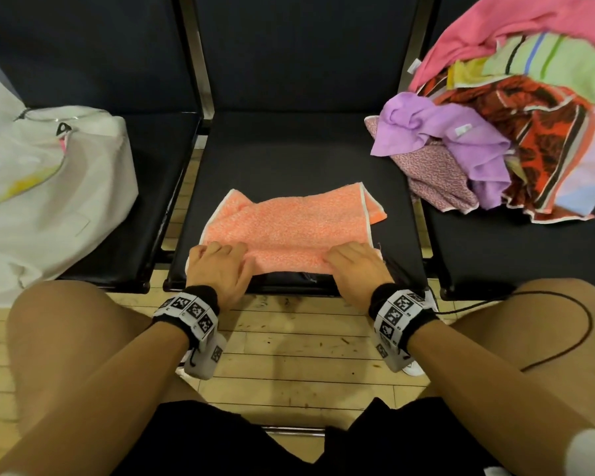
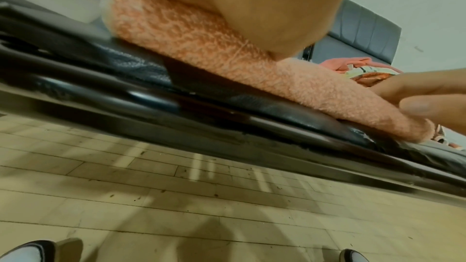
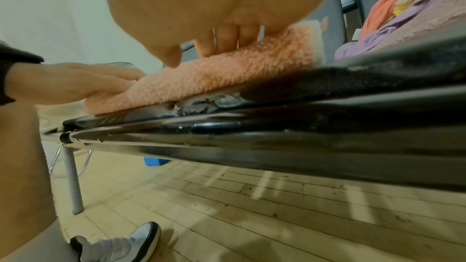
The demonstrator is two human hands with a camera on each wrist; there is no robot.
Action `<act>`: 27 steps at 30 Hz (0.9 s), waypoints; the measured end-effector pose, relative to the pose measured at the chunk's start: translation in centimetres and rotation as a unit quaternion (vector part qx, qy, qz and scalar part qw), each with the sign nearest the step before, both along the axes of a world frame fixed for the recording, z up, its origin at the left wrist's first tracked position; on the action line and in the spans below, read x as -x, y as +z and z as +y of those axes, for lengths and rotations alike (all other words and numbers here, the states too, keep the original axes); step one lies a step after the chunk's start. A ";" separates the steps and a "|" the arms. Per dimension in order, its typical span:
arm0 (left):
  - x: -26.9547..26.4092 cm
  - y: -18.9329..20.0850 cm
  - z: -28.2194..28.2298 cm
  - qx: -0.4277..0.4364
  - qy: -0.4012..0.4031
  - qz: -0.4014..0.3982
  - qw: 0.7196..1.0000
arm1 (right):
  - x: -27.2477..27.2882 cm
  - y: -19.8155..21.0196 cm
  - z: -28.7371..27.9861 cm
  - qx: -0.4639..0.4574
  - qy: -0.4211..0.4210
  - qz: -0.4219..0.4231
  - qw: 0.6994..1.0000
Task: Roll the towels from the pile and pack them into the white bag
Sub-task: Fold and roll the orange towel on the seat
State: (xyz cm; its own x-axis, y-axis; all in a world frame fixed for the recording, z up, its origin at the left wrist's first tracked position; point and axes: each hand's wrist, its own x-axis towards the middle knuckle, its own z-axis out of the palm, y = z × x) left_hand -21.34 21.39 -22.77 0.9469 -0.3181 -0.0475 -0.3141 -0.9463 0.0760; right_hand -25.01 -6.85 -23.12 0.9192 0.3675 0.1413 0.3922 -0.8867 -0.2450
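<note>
Hands point(image 1: 220, 266) pin orange towel point(image 1: 289, 225) between white bag point(image 1: 49, 187) and pile point(image 1: 516, 139).

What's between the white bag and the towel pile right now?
In the head view, the middle seat, with the orange towel on it, lies between the white bag and the towel pile.

We see orange-and-white speckled towel point(image 1: 291, 225), white-edged, on black seat point(image 1: 299, 156). White bag point(image 1: 49, 187) left of seat, yellow showing through. Pile point(image 1: 516, 132) right of seat: pink, lilac, pale green striped, red-black print. Wristbands point(image 1: 397, 312) black, checkered white markers. Floor point(image 1: 306, 352) pale wood.
</note>
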 end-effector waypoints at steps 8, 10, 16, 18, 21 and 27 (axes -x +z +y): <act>0.3 0.0 -1.1 0.047 -0.065 -0.017 0.997 | 0.0 0.2 0.4 0.015 -0.055 0.047 0.997; 0.5 -0.1 -1.1 0.055 -0.070 -0.017 0.996 | 0.0 0.7 0.6 0.010 -0.059 0.054 0.997; 0.5 -1.0 -1.1 0.014 -0.098 -0.019 0.995 | -0.4 1.6 0.4 0.017 -0.115 0.103 0.988; 0.5 -0.8 -1.2 0.024 -0.101 -0.026 0.994 | -0.4 1.5 0.3 0.000 -0.113 0.085 0.990; 0.6 -0.7 -1.2 0.042 -0.110 -0.036 0.992 | -0.2 0.4 0.4 0.009 -0.062 0.004 0.998; 0.7 -1.1 -1.3 0.063 -0.112 -0.111 0.985 | 0.7 0.5 0.5 0.016 -0.034 0.001 0.999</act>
State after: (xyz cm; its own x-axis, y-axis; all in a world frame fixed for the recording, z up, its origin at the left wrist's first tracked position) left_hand -22.00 20.07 -23.87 0.8347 -0.5104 0.2067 -0.5361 -0.8389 0.0935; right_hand -25.69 -6.33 -22.62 0.9427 0.3082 0.1280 0.3298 -0.9189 -0.2166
